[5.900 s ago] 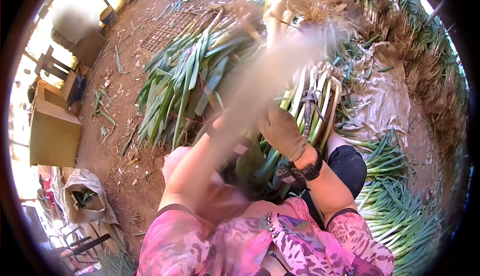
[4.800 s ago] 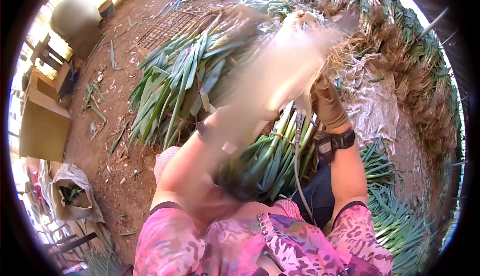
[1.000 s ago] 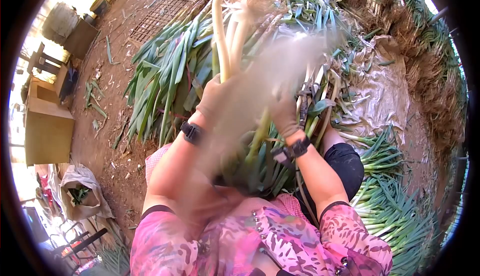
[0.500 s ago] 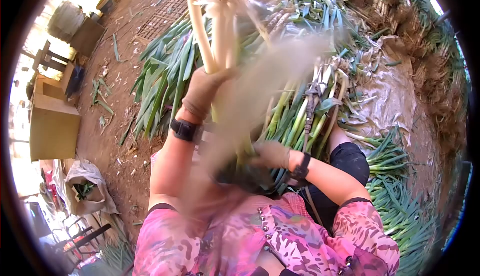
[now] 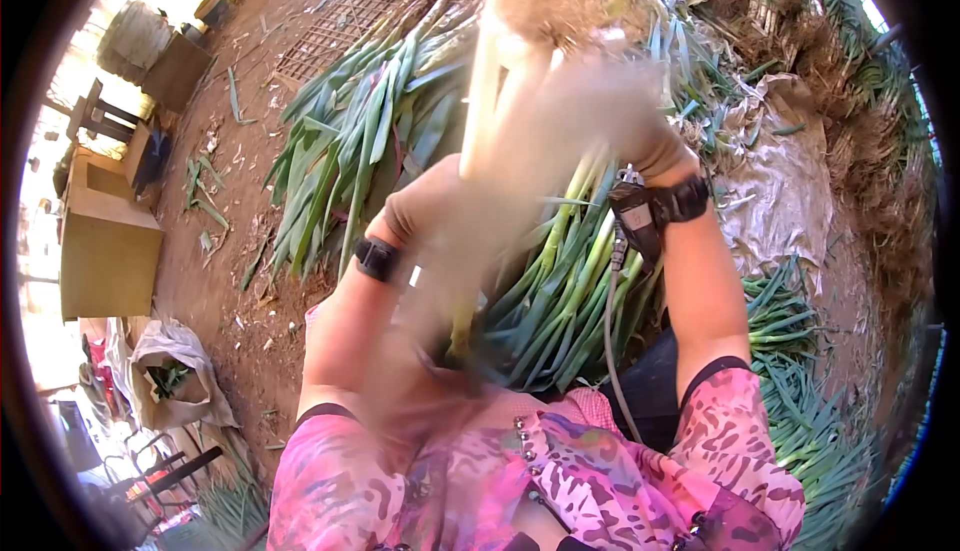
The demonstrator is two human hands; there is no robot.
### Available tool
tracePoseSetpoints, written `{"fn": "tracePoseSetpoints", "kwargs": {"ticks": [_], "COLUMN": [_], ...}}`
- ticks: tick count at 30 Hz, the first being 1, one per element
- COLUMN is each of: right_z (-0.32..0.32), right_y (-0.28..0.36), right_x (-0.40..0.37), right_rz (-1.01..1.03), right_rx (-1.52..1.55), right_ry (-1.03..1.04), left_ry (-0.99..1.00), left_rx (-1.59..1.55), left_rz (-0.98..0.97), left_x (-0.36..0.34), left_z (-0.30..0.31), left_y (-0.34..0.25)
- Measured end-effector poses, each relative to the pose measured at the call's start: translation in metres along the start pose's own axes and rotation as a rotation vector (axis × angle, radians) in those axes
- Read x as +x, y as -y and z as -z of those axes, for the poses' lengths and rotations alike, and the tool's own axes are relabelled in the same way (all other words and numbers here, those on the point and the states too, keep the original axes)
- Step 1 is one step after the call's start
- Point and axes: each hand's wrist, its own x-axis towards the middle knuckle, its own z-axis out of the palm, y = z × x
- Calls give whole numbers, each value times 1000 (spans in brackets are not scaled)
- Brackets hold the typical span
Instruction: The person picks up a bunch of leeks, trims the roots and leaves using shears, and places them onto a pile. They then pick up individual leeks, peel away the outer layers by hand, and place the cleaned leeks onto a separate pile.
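Gloved, my left hand (image 5: 430, 196) is wrapped round a bunch of leeks with thick white stems (image 5: 487, 81). Their brown roots (image 5: 560, 6) point away from me at the top of the view. My right hand (image 5: 640, 126), gloved too, is raised beside the upper stems at the right; a pale blur hides its fingers. A device with a cable (image 5: 635, 213) hangs by the right wrist. Below the hands, loose leeks (image 5: 560, 286) lie across my lap, their green and white parts showing.
Green leek leaves (image 5: 345, 141) lie on the ground at the left, near a rusty grid (image 5: 335, 36). Leeks are piled (image 5: 800, 41) along the right, beside a pale sheet (image 5: 775, 191). A wooden box (image 5: 110, 251) and an open sack (image 5: 175, 376) stand far left.
My right hand has moved up from the leeks on my lap to the upper stems. My left hand and the bunch have shifted slightly, with the roots now further right.
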Motion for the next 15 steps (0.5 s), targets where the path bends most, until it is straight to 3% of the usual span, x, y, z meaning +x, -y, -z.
{"fn": "tracePoseSetpoints", "kwargs": {"ticks": [2, 3, 5, 7, 9, 11, 12, 13, 15], "right_z": [-16, -11, 35, 110, 219, 293, 302, 274, 235], "right_y": [-35, -49, -49, -73, -84, -88, -96, -72, -80], "right_x": [-7, -9, 3, 18, 34, 41, 40, 43, 35], "right_rz": [-175, -281, -206, -383, -660, -698, -549, -701, -740], "right_rx": [171, 136, -591, -956, -943, -853, -1105, -1105, -1149], "right_ry": [184, 260, 528, 301, -210, -570, -533, -447, -335], "left_ry": [-44, -40, -46, -64, -82, -184, -198, -211, -255], "left_rx": [301, 179, -106, -148, -204, -228, -187, -145, -60], "left_rz": [-331, -163, 148, 172, 163, 230, 219, 208, 121], "left_x": [0, -2, -8, -18, -28, -28, -23, -19, -9], "left_z": [-4, 3, 16, 29, 29, 24, 24, 24, 15], "left_y": [17, 7, 7, 15, -1, -5, -2, 1, 7]}}
